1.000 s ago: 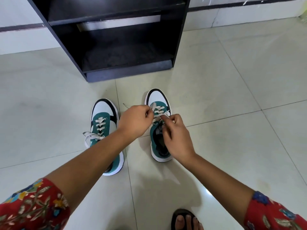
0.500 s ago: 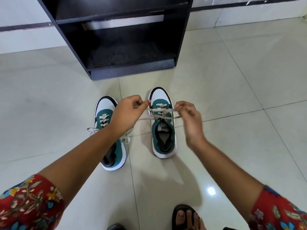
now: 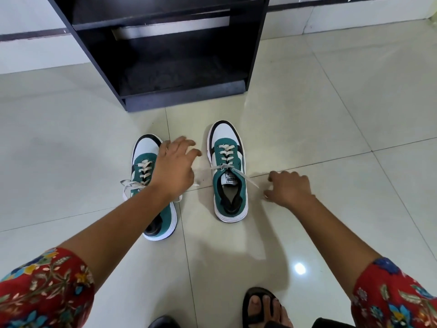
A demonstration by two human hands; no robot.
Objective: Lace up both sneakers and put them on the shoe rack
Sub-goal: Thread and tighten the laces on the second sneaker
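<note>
On the tiled floor (image 3: 331, 114), the left sneaker (image 3: 151, 185) sits with its lace knotted, and the left hand (image 3: 173, 166) hovers over it, fingers (image 3: 189, 144) spread and holding nothing. Just beside it, the right sneaker (image 3: 228, 171) is threaded, but its lace ends (image 3: 246, 178) trail loose to either side, probably laid out for tying. Further right, the right hand (image 3: 289, 189) hangs loosely curled and empty near one end, while the shoe rack (image 3: 165, 50) stands beyond, ready for both.
</note>
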